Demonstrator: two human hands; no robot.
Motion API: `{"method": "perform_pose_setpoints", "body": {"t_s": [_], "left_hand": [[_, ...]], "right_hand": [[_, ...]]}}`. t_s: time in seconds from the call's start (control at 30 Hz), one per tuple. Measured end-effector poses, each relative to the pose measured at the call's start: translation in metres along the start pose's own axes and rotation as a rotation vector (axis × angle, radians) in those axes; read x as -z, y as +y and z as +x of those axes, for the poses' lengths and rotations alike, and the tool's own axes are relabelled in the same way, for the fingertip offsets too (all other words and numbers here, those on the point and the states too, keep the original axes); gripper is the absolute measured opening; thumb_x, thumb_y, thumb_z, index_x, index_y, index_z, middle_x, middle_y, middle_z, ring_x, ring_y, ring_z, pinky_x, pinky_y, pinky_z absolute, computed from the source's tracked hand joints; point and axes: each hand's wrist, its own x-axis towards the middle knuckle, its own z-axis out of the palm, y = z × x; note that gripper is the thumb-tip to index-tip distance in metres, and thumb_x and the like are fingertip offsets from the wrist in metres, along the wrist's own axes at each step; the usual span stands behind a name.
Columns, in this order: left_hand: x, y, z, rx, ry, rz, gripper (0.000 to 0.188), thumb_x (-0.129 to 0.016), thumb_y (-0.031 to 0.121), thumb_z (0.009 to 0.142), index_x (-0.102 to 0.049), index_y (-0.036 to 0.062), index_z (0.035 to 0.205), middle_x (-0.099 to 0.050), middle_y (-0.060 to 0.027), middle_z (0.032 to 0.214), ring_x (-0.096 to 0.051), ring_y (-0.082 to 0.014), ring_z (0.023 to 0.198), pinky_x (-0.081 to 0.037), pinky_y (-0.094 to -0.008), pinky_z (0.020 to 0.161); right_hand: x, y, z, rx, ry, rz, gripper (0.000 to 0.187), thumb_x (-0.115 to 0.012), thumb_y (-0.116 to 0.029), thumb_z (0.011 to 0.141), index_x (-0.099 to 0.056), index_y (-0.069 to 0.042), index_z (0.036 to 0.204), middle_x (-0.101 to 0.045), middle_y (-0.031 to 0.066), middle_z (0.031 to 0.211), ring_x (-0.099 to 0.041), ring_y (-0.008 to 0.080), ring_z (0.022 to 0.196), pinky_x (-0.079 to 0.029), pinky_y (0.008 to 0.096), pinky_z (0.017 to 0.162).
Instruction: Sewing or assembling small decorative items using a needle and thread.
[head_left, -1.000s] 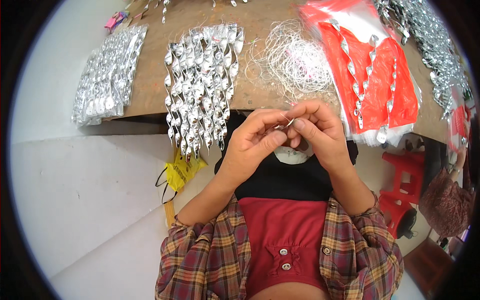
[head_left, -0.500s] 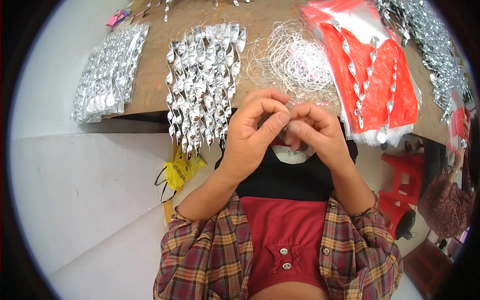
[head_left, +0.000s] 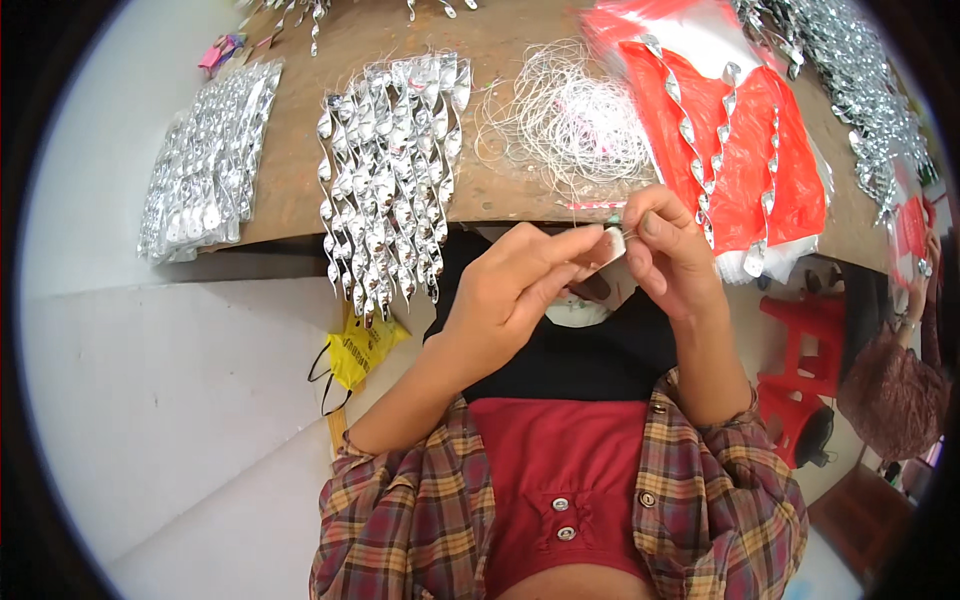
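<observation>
Between thumb and fingers, my left hand (head_left: 515, 285) holds the flat end of a small shiny silver strip (head_left: 607, 248) just off the table's front edge. My right hand (head_left: 678, 250) is pinched at the tip of that piece; something thin seems to be between its fingers, too fine to make out. Behind the hands, on the table, lies a loose tangle of white string (head_left: 575, 115). Left of it, a row of twisted silver spiral strips (head_left: 390, 170) hangs partly over the edge.
Packed silver spirals (head_left: 210, 160) lie at the table's left end. On the right, red and clear plastic bags (head_left: 790, 170) carry several spirals. Silver strips heap at the far right (head_left: 850, 80). Below are a yellow bag (head_left: 362, 352) and red stools (head_left: 800, 350); another person's sleeve (head_left: 895, 395) shows at right.
My hands have moved apart slightly and to the right. The silver strip's end now shows between them. My right hand has turned more upright.
</observation>
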Motion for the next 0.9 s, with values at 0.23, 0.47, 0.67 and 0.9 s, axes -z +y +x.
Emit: {"method": "perform_pose_setpoints", "body": {"t_s": [0.23, 0.47, 0.67, 0.9], "left_hand": [[0.027, 0.002, -0.020, 0.246, -0.078, 0.081, 0.027, -0.051, -0.001, 0.089, -0.061, 0.0016, 0.114, -0.057, -0.0051, 0.087, -0.057, -0.0096, 0.071, -0.047, -0.0195, 0.063], [0.049, -0.010, -0.047, 0.479, -0.074, -0.083, 0.029, -0.053, 0.003, 0.089, -0.058, 0.0007, 0.118, -0.057, -0.0055, 0.090, -0.058, -0.0097, 0.074, -0.049, -0.0207, 0.065], [0.052, -0.017, -0.056, 0.573, -0.138, -0.212, 0.028, -0.054, 0.005, 0.090, -0.057, -0.0017, 0.117, -0.059, -0.0054, 0.094, -0.059, -0.0102, 0.079, -0.050, -0.0218, 0.068], [0.051, -0.034, -0.072, 0.686, -0.326, -0.339, 0.016, -0.055, 0.008, 0.090, -0.057, 0.0003, 0.104, -0.062, -0.0059, 0.101, -0.059, -0.0103, 0.091, -0.047, -0.0232, 0.079]], "right_hand": [[0.027, 0.021, 0.002, -0.174, 0.062, 0.165, 0.013, -0.051, -0.017, 0.093, -0.055, -0.005, 0.094, -0.058, 0.0020, 0.063, -0.030, 0.0014, 0.036, -0.035, 0.0192, 0.059], [0.029, 0.027, 0.004, -0.185, 0.050, 0.211, 0.012, -0.052, -0.015, 0.092, -0.056, -0.005, 0.093, -0.060, 0.0021, 0.066, -0.029, 0.0010, 0.036, -0.035, 0.0189, 0.058], [0.027, 0.030, 0.004, -0.223, 0.048, 0.191, 0.012, -0.053, -0.015, 0.092, -0.057, -0.005, 0.092, -0.062, 0.0024, 0.069, -0.029, 0.0008, 0.036, -0.035, 0.0184, 0.058], [0.014, 0.042, 0.005, -0.323, 0.013, 0.146, 0.012, -0.054, -0.014, 0.091, -0.058, -0.003, 0.093, -0.063, 0.0076, 0.073, -0.030, 0.0009, 0.037, -0.026, 0.0135, 0.040]]}}
